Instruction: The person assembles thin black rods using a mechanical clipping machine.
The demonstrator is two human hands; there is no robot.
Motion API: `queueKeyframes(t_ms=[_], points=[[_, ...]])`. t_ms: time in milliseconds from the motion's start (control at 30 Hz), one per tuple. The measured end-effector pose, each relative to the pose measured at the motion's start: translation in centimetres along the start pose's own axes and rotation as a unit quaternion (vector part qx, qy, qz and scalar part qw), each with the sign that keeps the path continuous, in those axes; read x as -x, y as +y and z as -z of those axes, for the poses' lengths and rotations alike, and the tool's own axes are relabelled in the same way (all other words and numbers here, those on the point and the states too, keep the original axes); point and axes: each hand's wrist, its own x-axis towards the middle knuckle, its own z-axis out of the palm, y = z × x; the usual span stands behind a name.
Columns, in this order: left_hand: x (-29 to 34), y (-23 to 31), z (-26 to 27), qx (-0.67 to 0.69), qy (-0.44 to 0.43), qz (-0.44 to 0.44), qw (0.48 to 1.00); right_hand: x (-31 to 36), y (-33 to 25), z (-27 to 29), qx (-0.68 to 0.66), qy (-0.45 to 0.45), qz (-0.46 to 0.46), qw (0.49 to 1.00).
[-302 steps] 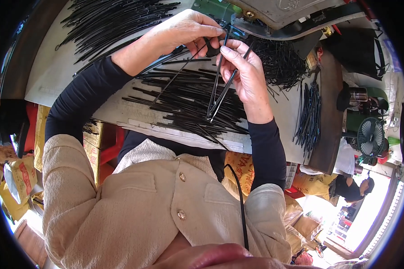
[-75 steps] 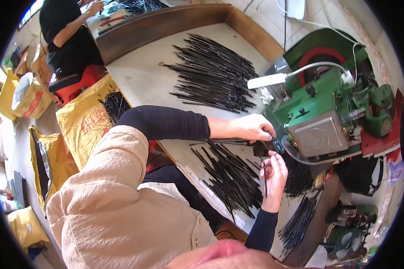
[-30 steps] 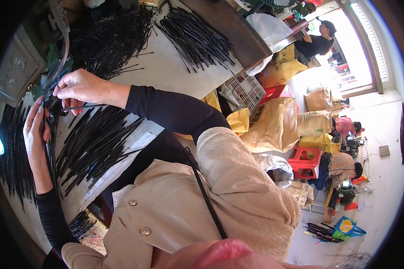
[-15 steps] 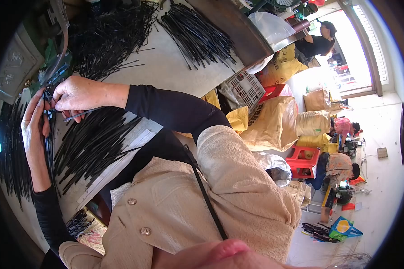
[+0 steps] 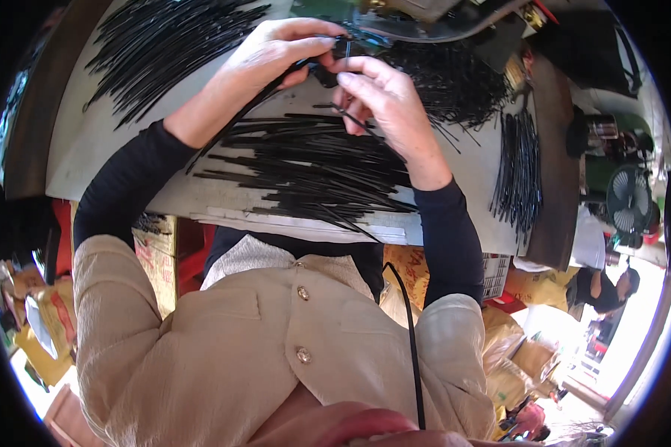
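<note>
Rod (image 5: 348, 115) being held in curled fingers of right hand (image 5: 391, 100), beyond pile (image 5: 313, 160) being carried along near edge of table (image 5: 477, 171). Left hand (image 5: 276, 56) being held just beside, fingertips drawn together; what is being pinched cannot be told.

- Black strips (image 5: 313, 160): smooth, semi-gloss, plastic-looking
- Tabletop (image 5: 479, 175): smooth, mostly matt
- Jacket (image 5: 209, 365): matt, rough-textured cloth
- Jacket buttons (image 5: 303, 355): shiny, metal-looking
- Undersleeves (image 5: 123, 175): matt, smooth cloth

- I can't make out what the left hand (image 5: 272, 56) touches.
- The right hand (image 5: 388, 97) hides part of a black rod (image 5: 374, 132).
- The machine (image 5: 417, 7) is cut off up top.
- One far-off person (image 5: 608, 289) looks blurred.
</note>
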Motion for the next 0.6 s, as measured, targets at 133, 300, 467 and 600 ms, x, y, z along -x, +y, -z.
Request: queueKeyframes(t_ms=[133,300,467,600], points=[[-0.3,-0.2,0.4,0.010,0.004,-0.014,1.000,-0.2,-0.7,0.0,-0.016,-0.010,-0.011,1.000],[-0.8,-0.6,0.6,0.009,-0.001,-0.020,1.000,-0.4,-0.8,0.2,-0.008,-0.008,-0.012,1.000],[-1.2,-0.3,0.5,-0.036,0.010,-0.046,0.998,-0.6,-1.2,0.3,-0.019,-0.003,-0.008,1.000],[-1.6,-0.8,0.6,-0.040,0.008,-0.044,0.998,-0.8,-0.9,0.3,-0.024,0.000,-0.010,1.000]])
